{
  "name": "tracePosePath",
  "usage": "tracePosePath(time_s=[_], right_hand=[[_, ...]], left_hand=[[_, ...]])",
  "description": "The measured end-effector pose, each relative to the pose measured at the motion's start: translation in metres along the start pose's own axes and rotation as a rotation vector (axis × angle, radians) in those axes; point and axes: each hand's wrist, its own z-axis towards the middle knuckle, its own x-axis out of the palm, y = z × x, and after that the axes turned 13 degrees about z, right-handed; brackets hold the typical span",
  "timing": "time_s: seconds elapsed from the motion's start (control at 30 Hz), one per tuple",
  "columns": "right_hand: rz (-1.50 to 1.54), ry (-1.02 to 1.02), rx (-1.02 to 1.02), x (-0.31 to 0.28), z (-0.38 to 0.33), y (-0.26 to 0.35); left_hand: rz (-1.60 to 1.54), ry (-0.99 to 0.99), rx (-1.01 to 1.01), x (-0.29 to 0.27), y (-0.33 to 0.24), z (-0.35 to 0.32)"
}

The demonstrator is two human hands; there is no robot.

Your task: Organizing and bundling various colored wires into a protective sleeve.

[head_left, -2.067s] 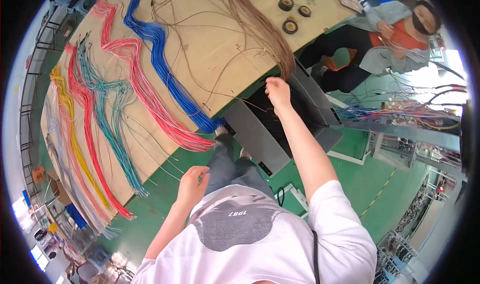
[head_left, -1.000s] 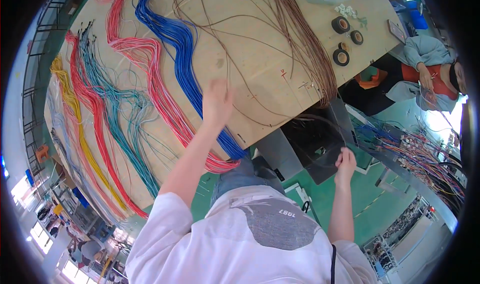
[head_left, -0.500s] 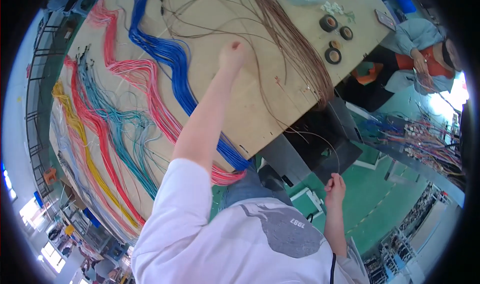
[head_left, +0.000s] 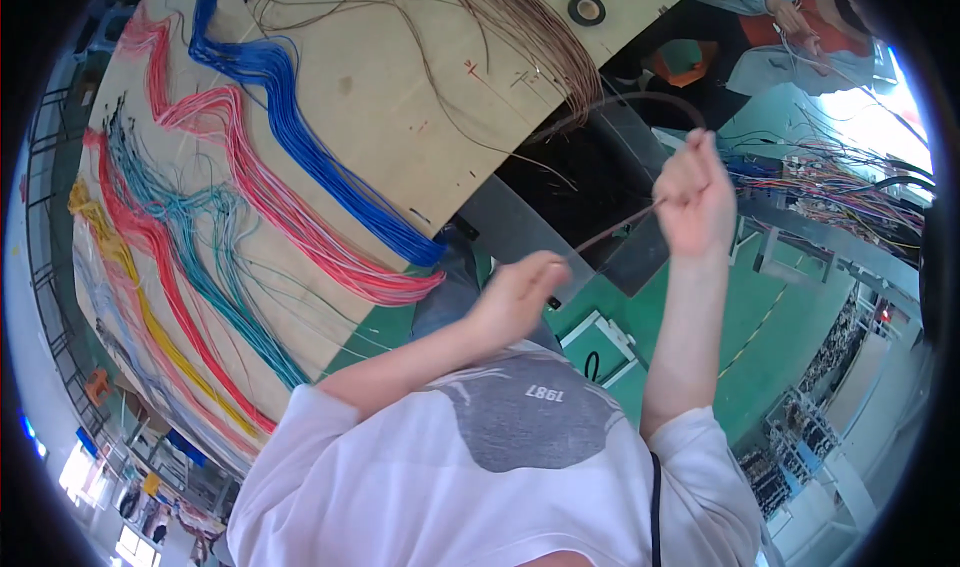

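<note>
A thin brown wire [head_left: 615,232] stretches between my two hands in front of the table edge. My right hand [head_left: 693,195] is raised at the right, fingers curled closed on the wire. From its fingertips the wire arcs back leftward, blurred by motion, toward the brown wire bundle [head_left: 530,27] at the table's far right. My left hand [head_left: 520,299] is lower, near my chest, pinched on the other part of the wire. A single loose brown wire [head_left: 440,97] curves over the tabletop and past its edge.
Blue [head_left: 285,117], pink-red [head_left: 240,167], teal [head_left: 195,267] and yellow [head_left: 150,307] wire bundles lie along the wooden table [head_left: 370,127]. A black tape roll [head_left: 574,9] sits at the far edge. Another person [head_left: 800,67] sits at the right, above a heap of mixed wires [head_left: 830,212].
My left hand has come back from over the table toward my chest. My right hand has risen from low at the right, with the wire now stretched between both hands. The view has shifted.
</note>
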Motion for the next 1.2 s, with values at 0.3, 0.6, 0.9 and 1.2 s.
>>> tracePosePath(time_s=[0.3, 0.6, 0.9, 1.2], right_hand=[[-0.125, 0.061, 0.010, -0.036, -0.016, 0.009], [0.189, 0.235, 0.174, -0.099, -0.018, 0.068], [-0.004, 0.229, 0.251, -0.105, 0.024, 0.031], [-0.371, 0.282, 1.017, -0.091, -0.113, -0.118]], left_hand=[[0.167, -0.254, -0.298, -0.012, 0.045, -0.095], [-0.497, -0.652, -0.027, -0.048, -0.011, -0.163], [-0.899, -0.796, -0.003, -0.030, 0.016, -0.207], [-1.189, -0.275, -0.120, 0.026, 0.012, -0.150]])
